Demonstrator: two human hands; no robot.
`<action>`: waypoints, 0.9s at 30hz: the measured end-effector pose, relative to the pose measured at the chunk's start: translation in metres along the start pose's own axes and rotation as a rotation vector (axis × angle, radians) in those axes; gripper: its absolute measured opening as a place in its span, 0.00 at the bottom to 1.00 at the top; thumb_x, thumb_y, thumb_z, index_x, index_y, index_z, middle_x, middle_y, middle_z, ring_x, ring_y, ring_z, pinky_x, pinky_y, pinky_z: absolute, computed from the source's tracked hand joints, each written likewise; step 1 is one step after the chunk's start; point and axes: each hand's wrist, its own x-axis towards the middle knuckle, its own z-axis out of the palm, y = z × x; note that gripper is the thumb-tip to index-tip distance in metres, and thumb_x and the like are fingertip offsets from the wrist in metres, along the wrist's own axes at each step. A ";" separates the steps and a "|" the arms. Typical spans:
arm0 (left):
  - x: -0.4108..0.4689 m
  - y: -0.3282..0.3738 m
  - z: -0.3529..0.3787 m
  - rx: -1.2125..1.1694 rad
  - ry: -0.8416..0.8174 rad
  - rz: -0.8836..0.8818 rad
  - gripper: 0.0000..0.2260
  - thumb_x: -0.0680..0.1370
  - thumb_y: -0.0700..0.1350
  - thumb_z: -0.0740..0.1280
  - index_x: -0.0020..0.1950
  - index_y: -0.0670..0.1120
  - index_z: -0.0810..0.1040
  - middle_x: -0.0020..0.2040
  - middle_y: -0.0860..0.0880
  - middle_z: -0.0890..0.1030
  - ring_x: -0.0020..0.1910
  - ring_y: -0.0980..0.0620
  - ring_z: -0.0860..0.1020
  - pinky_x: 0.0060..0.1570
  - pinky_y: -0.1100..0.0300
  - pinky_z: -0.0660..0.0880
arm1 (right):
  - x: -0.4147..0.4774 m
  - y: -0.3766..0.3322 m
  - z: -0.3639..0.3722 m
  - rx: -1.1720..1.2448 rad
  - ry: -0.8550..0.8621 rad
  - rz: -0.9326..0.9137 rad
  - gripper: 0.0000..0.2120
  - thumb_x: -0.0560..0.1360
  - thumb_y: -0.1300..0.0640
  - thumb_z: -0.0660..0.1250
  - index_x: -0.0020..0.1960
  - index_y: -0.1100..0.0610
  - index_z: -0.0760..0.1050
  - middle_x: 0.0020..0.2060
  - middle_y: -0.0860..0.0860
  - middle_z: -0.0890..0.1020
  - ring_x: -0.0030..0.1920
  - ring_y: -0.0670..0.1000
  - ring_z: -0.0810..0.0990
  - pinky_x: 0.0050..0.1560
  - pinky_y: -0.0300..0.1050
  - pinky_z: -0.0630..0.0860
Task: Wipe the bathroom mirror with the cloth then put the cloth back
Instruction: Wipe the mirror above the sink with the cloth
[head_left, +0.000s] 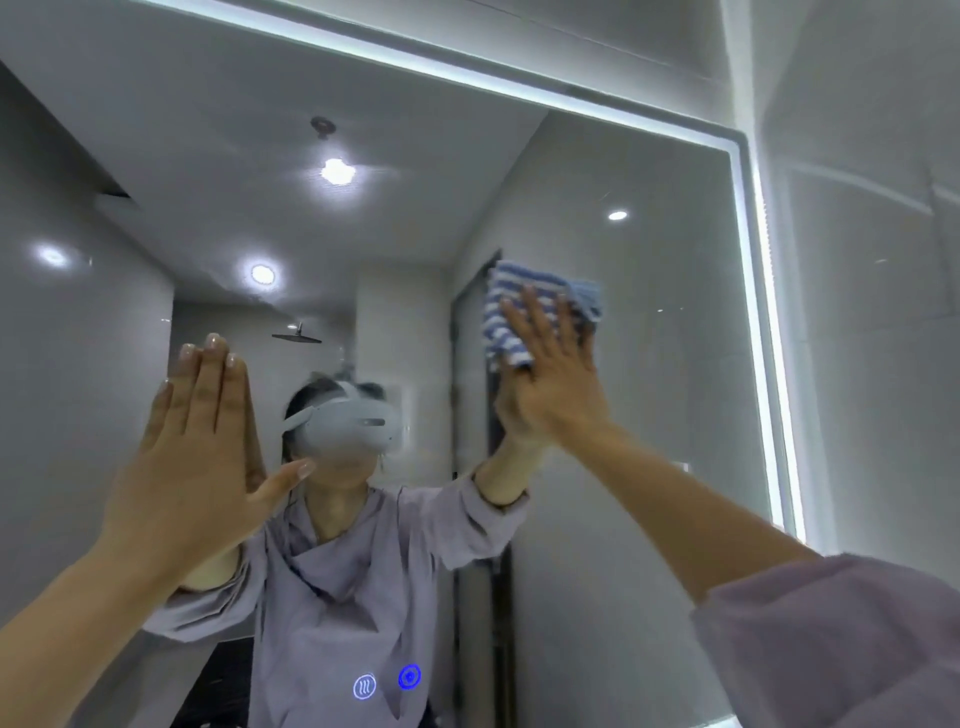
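Head view. Entry: bathroom mirror cleaning, wiping stage in hand.

Item 1, striped cloth (519, 283): blue-and-white, folded into a small pad, upper right part of the mirror (649, 364), held flat against the glass. Judged light, soft and limp; it will crumple or slide if pressure eases. One corner sticks out to the right past the fingers. Best taken with the whole palm over its middle while wiping; for carrying back, a pinch at the bunched lower edge or that free corner should do.

Item 2, right hand (550, 384): fingers straight and spread over the cloth, pressing it to the glass, not curled round it. Thumb hidden.

Item 3, left hand (192, 457): fingers straight and together, holding nothing, palm toward the glass and seemingly resting on it; contact not certain.

Item 4, mirror: rigid, smooth, likely slippery; fragile, so even pressure is advised.

Item 5, lit strip (762, 312): runs along the mirror's top and right edges.

Item 6, touch icons (364, 687): two, glowing, low on the glass.

Return place for the cloth: out of sight.
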 end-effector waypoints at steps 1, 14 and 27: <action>0.000 0.001 0.000 -0.002 0.006 0.005 0.47 0.71 0.73 0.47 0.76 0.38 0.43 0.77 0.41 0.44 0.76 0.45 0.43 0.72 0.59 0.34 | -0.002 0.018 -0.002 0.004 -0.012 0.066 0.29 0.73 0.44 0.40 0.73 0.43 0.38 0.76 0.44 0.44 0.77 0.52 0.41 0.75 0.55 0.36; 0.000 0.001 -0.002 0.007 0.028 0.015 0.47 0.70 0.72 0.50 0.76 0.39 0.43 0.77 0.42 0.44 0.76 0.47 0.41 0.72 0.60 0.33 | -0.011 0.062 0.008 -0.013 -0.051 0.229 0.29 0.82 0.47 0.48 0.71 0.41 0.29 0.77 0.45 0.37 0.76 0.50 0.33 0.73 0.55 0.31; 0.006 0.037 -0.039 0.216 -0.127 -0.121 0.43 0.73 0.62 0.63 0.74 0.34 0.52 0.76 0.35 0.52 0.75 0.38 0.49 0.72 0.40 0.45 | -0.016 0.064 0.009 0.126 0.015 0.126 0.28 0.81 0.46 0.46 0.77 0.45 0.39 0.78 0.48 0.41 0.76 0.55 0.36 0.71 0.56 0.29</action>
